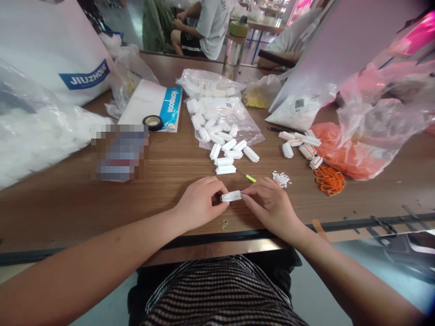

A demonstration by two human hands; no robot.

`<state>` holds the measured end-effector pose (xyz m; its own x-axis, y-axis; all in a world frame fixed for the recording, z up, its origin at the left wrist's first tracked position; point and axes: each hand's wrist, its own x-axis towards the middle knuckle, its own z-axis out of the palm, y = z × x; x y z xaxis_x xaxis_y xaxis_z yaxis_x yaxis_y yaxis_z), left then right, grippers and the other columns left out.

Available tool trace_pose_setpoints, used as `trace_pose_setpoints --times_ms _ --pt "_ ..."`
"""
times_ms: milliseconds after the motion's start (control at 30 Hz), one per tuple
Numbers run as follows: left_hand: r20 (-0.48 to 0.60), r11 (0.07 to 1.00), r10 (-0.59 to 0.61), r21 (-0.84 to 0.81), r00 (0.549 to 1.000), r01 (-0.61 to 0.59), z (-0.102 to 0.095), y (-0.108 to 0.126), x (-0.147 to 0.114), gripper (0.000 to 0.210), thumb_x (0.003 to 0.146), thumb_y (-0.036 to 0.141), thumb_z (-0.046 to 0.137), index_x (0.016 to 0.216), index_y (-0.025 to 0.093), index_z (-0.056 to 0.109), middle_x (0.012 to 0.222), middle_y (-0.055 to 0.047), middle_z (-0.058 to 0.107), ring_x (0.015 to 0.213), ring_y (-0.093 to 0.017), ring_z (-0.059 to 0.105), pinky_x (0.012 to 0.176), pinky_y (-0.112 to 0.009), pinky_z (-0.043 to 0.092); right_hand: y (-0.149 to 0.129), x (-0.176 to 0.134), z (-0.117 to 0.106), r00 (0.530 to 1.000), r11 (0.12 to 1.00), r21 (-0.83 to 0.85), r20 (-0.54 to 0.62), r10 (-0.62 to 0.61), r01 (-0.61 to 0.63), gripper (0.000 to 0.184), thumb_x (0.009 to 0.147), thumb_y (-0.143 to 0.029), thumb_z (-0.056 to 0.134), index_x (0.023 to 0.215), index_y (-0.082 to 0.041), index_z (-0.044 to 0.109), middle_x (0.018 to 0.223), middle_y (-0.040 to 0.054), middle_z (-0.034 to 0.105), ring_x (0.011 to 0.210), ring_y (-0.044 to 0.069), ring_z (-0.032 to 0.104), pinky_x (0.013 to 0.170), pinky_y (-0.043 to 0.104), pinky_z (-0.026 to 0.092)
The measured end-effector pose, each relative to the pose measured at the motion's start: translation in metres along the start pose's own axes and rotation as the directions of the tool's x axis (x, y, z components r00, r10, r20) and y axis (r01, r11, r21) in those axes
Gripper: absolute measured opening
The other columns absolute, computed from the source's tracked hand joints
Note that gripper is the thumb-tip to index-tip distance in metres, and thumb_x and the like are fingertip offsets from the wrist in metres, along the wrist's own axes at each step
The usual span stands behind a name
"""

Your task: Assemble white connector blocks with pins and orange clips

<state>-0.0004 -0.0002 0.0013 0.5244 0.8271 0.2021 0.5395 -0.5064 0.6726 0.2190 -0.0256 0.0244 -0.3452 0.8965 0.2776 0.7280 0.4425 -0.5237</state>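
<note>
Close to the table's front edge, a white plastic connector housing (231,196) with a row of small holes lies level between my hands. My left hand (203,199) grips its left end between thumb and fingers. At the right end my right hand (268,203) is closed in a pinch, its fingertips touching the housing; anything small inside that pinch is hidden. Just beyond the right hand lies a little pile of tiny white pieces (281,179). A tool with a yellow-green handle (250,178) rests ahead of the hands. Several similar white housings (224,161) lie farther back.
Orange frames (330,181) are heaped at right beside orange-trimmed white housings (307,151) and a bag of orange parts (356,149). A blurred-out phone-like object (120,154), black tape roll (152,122) and notebook (142,102) lie left. A bottle (234,50) stands behind the bags.
</note>
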Motion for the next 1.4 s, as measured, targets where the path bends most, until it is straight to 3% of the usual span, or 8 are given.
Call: trace_pose_setpoints --times_ms 333,567,700,867,1033,1267,1400 --pt "-0.007 1.000 0.015 -0.016 1.000 -0.015 -0.001 0.001 0.001 0.006 0.082 0.022 0.067 0.086 0.020 0.064 0.082 0.000 0.062 0.078 -0.016 0.055 0.073 -0.032 0.044 -0.001 0.003 0.007 0.982 0.948 -0.265 -0.023 -0.187 0.175 0.016 0.092 -0.022 0.058 0.078 -0.021 0.066 0.076 0.0011 0.067 0.078 0.018 0.056 0.081 0.038 0.038" --pt "-0.023 1.000 0.012 -0.028 1.000 -0.013 -0.001 0.002 0.000 0.005 0.082 0.022 0.067 0.086 0.020 0.065 0.083 0.000 0.062 0.078 -0.016 0.055 0.072 -0.031 0.044 -0.002 -0.003 0.003 0.941 0.859 -0.405 0.007 -0.339 0.312 0.012 0.090 -0.018 0.060 0.098 -0.020 0.069 0.086 0.0017 0.073 0.080 0.019 0.057 0.084 0.040 0.039" --pt "-0.025 0.999 0.020 -0.028 0.999 -0.021 0.000 0.001 -0.001 0.005 0.082 0.022 0.068 0.086 0.019 0.065 0.081 0.000 0.061 0.077 -0.016 0.055 0.071 -0.031 0.043 0.002 -0.004 0.002 0.945 0.874 -0.390 -0.030 -0.326 0.289 0.018 0.089 -0.019 0.062 0.106 -0.021 0.068 0.091 0.0011 0.074 0.083 0.019 0.058 0.082 0.039 0.039" --pt "-0.009 1.000 0.006 -0.030 1.000 -0.006 -0.001 0.001 -0.001 0.006 0.082 0.022 0.068 0.086 0.019 0.065 0.081 0.000 0.061 0.077 -0.016 0.055 0.071 -0.031 0.044 0.006 -0.003 0.004 0.941 0.868 -0.375 0.045 -0.334 0.326 0.018 0.089 -0.020 0.060 0.104 -0.022 0.070 0.091 0.0021 0.072 0.083 0.019 0.056 0.083 0.040 0.038" --pt "-0.028 0.999 0.025 -0.025 0.999 -0.026 0.000 0.000 0.000 0.006 0.082 0.022 0.068 0.086 0.020 0.065 0.083 0.000 0.061 0.077 -0.016 0.055 0.073 -0.032 0.044 0.002 -0.002 0.010 0.949 0.870 -0.385 0.071 -0.306 0.309 0.015 0.091 -0.021 0.056 0.090 -0.020 0.071 0.089 0.0045 0.069 0.083 0.020 0.054 0.082 0.040 0.038" --pt "-0.013 1.000 0.028 -0.009 1.000 -0.028 -0.001 -0.001 -0.001 0.005 0.083 0.023 0.066 0.087 0.020 0.065 0.083 0.000 0.061 0.077 -0.016 0.055 0.072 -0.032 0.044 0.010 0.007 -0.005 0.970 0.953 -0.186 0.034 -0.239 0.241 0.019 0.090 -0.025 0.056 0.099 -0.023 0.073 0.087 0.0031 0.069 0.080 0.018 0.058 0.078 0.036 0.039" --pt "0.002 1.000 0.019 0.008 1.000 -0.019 -0.001 -0.001 -0.001 0.005 0.082 0.024 0.066 0.085 0.020 0.064 0.083 -0.001 0.061 0.078 -0.017 0.055 0.072 -0.033 0.044 0.027 0.018 -0.012 0.992 0.912 -0.399 -0.038 -0.121 0.096 0.020 0.089 -0.029 0.058 0.097 -0.020 0.074 0.087 0.0050 0.070 0.082 0.021 0.059 0.076 0.036 0.035"
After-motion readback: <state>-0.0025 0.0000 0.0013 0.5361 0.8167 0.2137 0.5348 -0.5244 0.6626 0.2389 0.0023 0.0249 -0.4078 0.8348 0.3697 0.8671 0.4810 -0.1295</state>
